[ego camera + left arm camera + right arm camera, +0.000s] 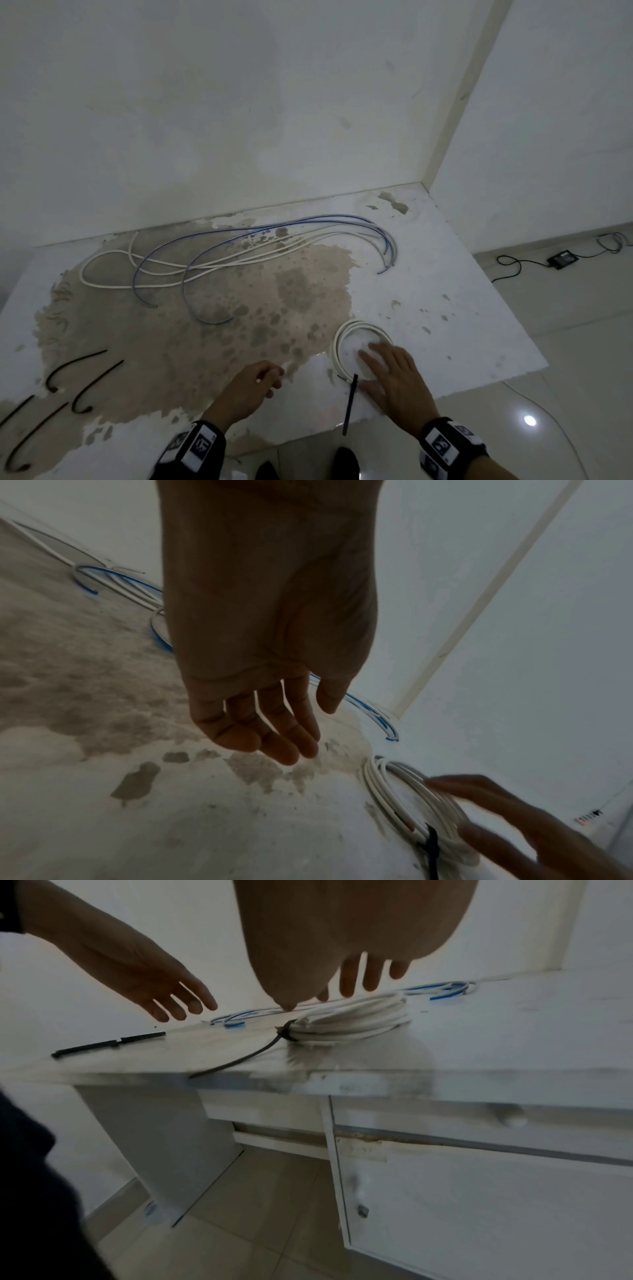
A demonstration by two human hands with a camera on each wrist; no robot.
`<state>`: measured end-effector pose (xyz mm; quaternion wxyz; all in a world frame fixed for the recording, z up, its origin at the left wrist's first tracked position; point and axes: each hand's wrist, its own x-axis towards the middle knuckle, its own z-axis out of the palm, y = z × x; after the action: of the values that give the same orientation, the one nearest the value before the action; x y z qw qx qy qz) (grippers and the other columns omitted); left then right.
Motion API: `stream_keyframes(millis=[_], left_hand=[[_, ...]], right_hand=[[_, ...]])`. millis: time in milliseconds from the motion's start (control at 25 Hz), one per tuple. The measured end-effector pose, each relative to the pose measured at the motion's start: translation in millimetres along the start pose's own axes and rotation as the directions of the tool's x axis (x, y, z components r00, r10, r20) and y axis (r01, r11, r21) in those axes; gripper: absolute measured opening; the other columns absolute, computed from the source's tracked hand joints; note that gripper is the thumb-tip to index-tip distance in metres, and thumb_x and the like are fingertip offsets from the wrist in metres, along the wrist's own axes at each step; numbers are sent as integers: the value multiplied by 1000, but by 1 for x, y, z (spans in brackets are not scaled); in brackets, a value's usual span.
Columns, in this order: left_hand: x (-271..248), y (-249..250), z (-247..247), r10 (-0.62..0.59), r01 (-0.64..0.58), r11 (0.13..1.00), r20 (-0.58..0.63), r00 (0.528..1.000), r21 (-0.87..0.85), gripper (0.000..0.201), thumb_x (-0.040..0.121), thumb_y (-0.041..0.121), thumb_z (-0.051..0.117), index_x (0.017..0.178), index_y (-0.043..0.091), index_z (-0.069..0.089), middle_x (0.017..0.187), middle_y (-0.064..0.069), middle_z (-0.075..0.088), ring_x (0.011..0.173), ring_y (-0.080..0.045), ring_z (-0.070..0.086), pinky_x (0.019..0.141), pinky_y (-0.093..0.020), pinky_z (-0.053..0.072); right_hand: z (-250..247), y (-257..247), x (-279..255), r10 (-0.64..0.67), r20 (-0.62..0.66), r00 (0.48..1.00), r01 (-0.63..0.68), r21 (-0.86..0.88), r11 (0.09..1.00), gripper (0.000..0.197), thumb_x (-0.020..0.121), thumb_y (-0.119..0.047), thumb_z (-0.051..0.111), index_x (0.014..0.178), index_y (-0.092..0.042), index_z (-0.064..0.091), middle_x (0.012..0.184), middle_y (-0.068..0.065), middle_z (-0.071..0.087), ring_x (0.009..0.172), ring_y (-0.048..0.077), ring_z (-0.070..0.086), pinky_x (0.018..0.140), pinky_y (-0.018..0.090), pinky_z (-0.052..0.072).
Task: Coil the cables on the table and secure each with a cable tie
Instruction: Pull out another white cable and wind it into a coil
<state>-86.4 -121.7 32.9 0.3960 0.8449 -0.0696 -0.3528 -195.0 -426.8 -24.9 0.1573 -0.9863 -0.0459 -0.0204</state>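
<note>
A coil of white cable (342, 337) lies at the table's front right, bound by a black cable tie (348, 407) whose long tail hangs past the front edge. My right hand (373, 359) lies over the coil (356, 1020) with straight fingers and grips nothing. To the left of the coil hovers my left hand (263, 380), fingers relaxed and empty (274, 737). Loose white and blue cables (239, 253) sprawl across the back of the table. Several spare black ties (82, 368) lie at the front left.
The white table (445, 274) has a large brown stain and stands against the wall, in a corner. Its front edge is just below my hands. Drawers (479, 1118) sit under it. A black adapter (561, 257) with cord lies on the floor to the right.
</note>
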Motion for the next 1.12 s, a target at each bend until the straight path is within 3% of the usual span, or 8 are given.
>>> stream_keyframes(millis=[160,240,360,520,680,800,920,1120], left_hand=[[19,9,9,-29,28,1000,44,999,14,25,103,28,43,103,19,66,95,3,69,81,-14,66,77,-24,52],[33,19,11,-52,52,999,65,997,0,24,103,27,44,100,19,67,93,1,70,76,-13,65,75,-24,52],[65,43,7,-37,35,998,53,998,46,23,102,24,46,99,18,68,91,0,71,71,-11,64,71,-22,52],[127,91,-3,108,-106,977,-2,994,184,18,101,22,48,94,25,64,89,7,67,72,-3,59,67,-15,45],[207,137,2,303,-256,908,-98,948,331,16,97,18,52,107,22,64,96,3,63,87,-16,61,73,-21,42],[267,170,20,480,-402,771,-35,877,494,27,93,19,54,119,18,62,112,-3,62,100,-25,59,87,-37,47],[307,195,44,610,-522,534,125,782,665,38,85,20,64,122,20,63,125,-3,60,111,-30,55,89,-43,46],[333,211,52,620,-487,300,221,753,820,31,54,26,88,76,23,67,83,1,64,76,-26,62,71,-39,52]], right_hand=[[-3,8,27,159,148,976,-159,-15,987,83,89,-77,37,147,-18,43,154,14,42,139,34,43,112,46,36],[-2,8,31,172,166,971,-176,10,984,85,88,-81,34,145,-20,46,152,13,45,136,32,49,103,44,50],[0,15,32,138,125,982,-151,104,983,82,86,-80,41,149,-28,40,150,9,48,134,28,52,98,40,52],[11,34,33,126,52,991,-133,151,980,75,86,-73,50,148,-32,41,147,2,52,130,20,51,101,32,36],[27,46,34,102,-18,995,-99,126,987,67,89,-66,45,148,-35,40,146,-1,53,133,18,47,100,34,35],[38,50,33,75,-39,996,-74,28,997,67,87,-66,47,146,-33,44,142,1,58,132,19,45,99,36,35],[42,49,34,91,-76,993,-92,-7,996,57,87,-63,51,137,-35,56,135,0,64,130,18,47,98,34,36],[43,48,40,89,-137,987,-88,13,996,47,89,-61,49,124,-37,68,128,-3,68,123,14,53,94,32,38]])
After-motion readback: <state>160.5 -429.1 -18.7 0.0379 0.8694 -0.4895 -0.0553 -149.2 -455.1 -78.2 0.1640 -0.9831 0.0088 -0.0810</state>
